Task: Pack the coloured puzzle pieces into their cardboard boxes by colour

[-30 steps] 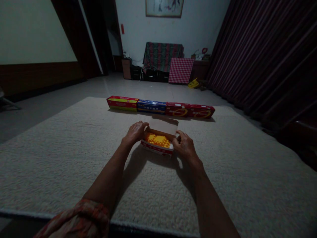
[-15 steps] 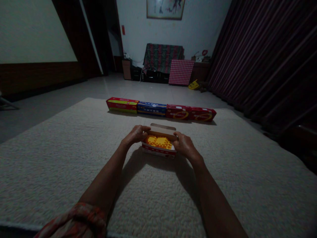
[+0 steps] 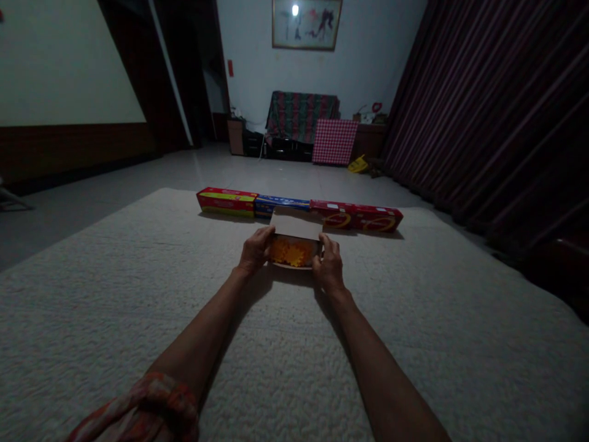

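Between my hands is a small cardboard box (image 3: 297, 228) with its lid flap raised at the far side. Yellow-orange pieces (image 3: 291, 252) fill its inside; they look like small toothpaste caps or plastic bits, too blurred to name. My left hand (image 3: 256, 248) grips the box's left end, fingers wrapped round the edge. On the opposite end my right hand (image 3: 329, 261) is closed, with the thumb near the opening. The box's opening is tipped towards me, and its front face is mostly hidden from view.
Beyond my hands several cartons stand end to end in a row: a red and yellow-green one (image 3: 227, 202), a blue one (image 3: 264, 207) and dark red ones (image 3: 375, 219). They rest on a pale quilted cover (image 3: 138, 294). Past its edge lies a tiled floor (image 3: 211, 169).
Both hands have moved the box away from me, towards the row of cartons. The box has tilted so its opening faces me, and its raised flap now overlaps the blue carton.
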Tool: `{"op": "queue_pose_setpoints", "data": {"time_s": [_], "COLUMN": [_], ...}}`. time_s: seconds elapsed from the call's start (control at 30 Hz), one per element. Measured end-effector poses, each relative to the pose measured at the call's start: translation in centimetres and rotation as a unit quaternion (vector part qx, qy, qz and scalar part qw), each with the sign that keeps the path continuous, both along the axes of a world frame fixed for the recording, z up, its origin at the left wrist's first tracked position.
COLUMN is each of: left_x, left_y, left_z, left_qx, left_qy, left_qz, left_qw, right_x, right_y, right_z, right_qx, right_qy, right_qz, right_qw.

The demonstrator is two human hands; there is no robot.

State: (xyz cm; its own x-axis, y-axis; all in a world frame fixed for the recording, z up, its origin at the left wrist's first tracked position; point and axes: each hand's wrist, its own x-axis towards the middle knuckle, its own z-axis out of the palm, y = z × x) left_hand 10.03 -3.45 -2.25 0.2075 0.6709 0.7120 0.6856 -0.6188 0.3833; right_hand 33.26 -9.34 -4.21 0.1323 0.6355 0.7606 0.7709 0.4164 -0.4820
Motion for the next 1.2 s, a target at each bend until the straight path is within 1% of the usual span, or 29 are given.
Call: {"op": "queue_pose_setpoints", "data": {"time_s": [0.13, 0.23, 0.4, 0.5, 0.57, 0.63, 0.8, 0.9, 1.03, 1.2], "left_x": [-0.4, -0.5, -0.6, -1.0, -1.1, -1.2, -0.9, -0.8, -0.9, -1.1], "left_y": [-0.5, -1.0, -2.0, -2.7, -3.0, -3.2, -3.3, -3.3, -3.8, -5.0], "left_z": [-1.2, -1.3, -0.5, 0.1, 0.3, 0.4, 0.4, 0.5, 0.1, -1.8], "left_qx": [0.033, 0.023, -0.052, -0.101, -0.120, -0.127, -0.125, -0.142, -0.151, -0.120], "left_qy": [-0.015, -0.035, -0.088, -0.114, -0.119, -0.115, -0.120, -0.119, -0.129, -0.175], "left_qz": [-0.027, -0.034, -0.032, -0.045, -0.053, -0.052, -0.024, 0.000, -0.011, -0.044], "left_qw": [0.999, 0.999, 0.994, 0.987, 0.984, 0.984, 0.985, 0.983, 0.980, 0.976], "right_x": [0.1, 0.1, 0.4, 0.7, 0.8, 0.7, -0.7, -1.3, -1.4, -1.9], "right_y": [-0.1, -0.4, -1.3, -1.9, -2.3, -2.5, -2.2, -1.9, -2.2, -3.0], "right_z": [-0.5, -0.4, 0.7, 1.4, 1.7, 1.8, 1.4, 0.9, 0.0, -0.9], "right_qx": [0.018, 0.013, -0.076, -0.109, -0.134, -0.146, -0.120, -0.111, -0.078, -0.028], "right_qy": [0.019, 0.040, 0.084, 0.121, 0.141, 0.149, 0.149, 0.147, 0.127, 0.123], "right_qz": [0.014, 0.022, 0.033, 0.060, 0.076, 0.071, -0.011, -0.039, -0.030, -0.016], "right_qw": [1.000, 0.999, 0.993, 0.985, 0.978, 0.975, 0.981, 0.982, 0.988, 0.992]}}
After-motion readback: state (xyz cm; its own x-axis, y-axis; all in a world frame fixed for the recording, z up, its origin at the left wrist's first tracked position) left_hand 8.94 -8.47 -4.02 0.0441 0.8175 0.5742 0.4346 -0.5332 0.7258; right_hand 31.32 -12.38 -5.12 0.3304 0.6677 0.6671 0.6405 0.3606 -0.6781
